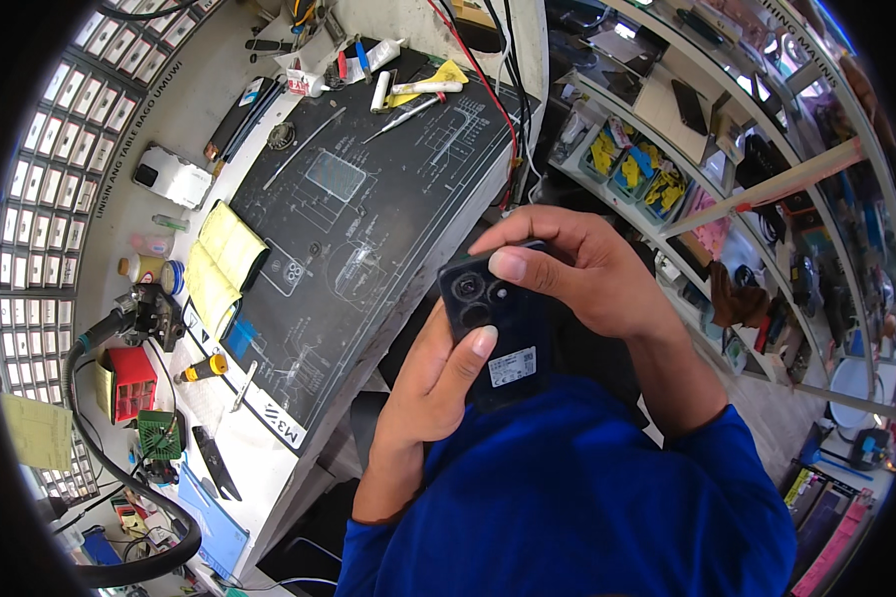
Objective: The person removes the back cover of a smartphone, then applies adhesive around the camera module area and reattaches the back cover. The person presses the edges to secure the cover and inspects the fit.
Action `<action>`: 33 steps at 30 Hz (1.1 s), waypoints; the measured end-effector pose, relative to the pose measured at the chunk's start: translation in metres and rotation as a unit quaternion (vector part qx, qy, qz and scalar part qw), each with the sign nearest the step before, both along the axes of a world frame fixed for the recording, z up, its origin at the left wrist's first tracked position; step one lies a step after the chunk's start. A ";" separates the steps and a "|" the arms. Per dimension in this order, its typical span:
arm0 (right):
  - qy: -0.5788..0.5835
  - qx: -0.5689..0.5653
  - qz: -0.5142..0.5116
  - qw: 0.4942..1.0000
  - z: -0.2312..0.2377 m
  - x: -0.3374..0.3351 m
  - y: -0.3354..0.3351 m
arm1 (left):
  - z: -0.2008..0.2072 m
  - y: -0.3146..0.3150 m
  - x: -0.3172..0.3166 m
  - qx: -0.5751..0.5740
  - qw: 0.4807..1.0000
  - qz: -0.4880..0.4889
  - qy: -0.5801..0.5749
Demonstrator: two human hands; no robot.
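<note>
From my end, off the right edge of the workbench (269, 478), I see the right hand (589, 274) pinching the top and left hand (423, 386) clasping the side of a dark smartphone (518, 325); a loosened fingertip could drop it, or a thumb smear its camera lens (466, 287).

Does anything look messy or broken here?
Yes: tubes and pen-like tools lie jumbled at the far end of the black mat, pointing every which way. Left of it, a silvery phone-shaped piece has a rough-looking edge; I can't tell if it's broken. The dark phone being held shows no clear crack.
</note>
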State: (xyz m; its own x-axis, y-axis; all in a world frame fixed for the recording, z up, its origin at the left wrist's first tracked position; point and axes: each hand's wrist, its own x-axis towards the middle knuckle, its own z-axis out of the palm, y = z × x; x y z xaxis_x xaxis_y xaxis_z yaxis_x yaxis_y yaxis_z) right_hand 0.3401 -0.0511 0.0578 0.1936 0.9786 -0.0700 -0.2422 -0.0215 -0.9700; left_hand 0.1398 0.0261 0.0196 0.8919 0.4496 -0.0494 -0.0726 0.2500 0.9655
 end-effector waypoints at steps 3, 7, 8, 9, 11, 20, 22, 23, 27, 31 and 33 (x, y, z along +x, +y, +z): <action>-0.069 0.009 0.008 0.998 -0.003 0.002 0.000 | -0.003 0.001 -0.002 0.028 1.000 -0.011 0.009; -0.047 0.006 -0.013 0.999 -0.007 -0.002 0.001 | -0.001 -0.007 0.001 -0.019 1.000 0.007 0.003; -0.030 -0.003 -0.013 0.999 -0.007 -0.003 0.001 | -0.001 -0.009 0.001 -0.030 0.999 0.013 0.003; -0.004 -0.007 -0.022 1.000 -0.009 -0.005 0.000 | -0.001 -0.010 0.003 -0.032 0.999 0.042 -0.002; 0.048 -0.015 -0.041 0.998 -0.016 -0.012 -0.004 | -0.002 -0.013 0.008 -0.037 0.994 0.099 -0.012; 0.013 0.028 -0.073 0.997 -0.042 -0.031 -0.023 | -0.006 -0.011 0.020 0.061 0.971 0.222 -0.058; -0.018 0.042 -0.074 0.996 -0.045 -0.035 -0.027 | -0.001 -0.007 0.019 0.009 0.966 0.251 -0.066; -0.039 0.050 -0.075 0.995 -0.045 -0.037 -0.029 | -0.002 -0.005 0.018 0.015 0.964 0.257 -0.065; -0.114 0.070 -0.058 0.989 -0.049 -0.040 -0.033 | -0.006 -0.003 0.008 0.062 0.955 0.284 -0.057; -0.132 0.085 -0.067 0.985 -0.048 -0.047 -0.030 | -0.005 -0.002 0.007 0.088 0.944 0.309 -0.075; -0.124 0.085 -0.072 0.986 -0.048 -0.051 -0.027 | -0.006 -0.001 0.006 0.082 0.946 0.305 -0.080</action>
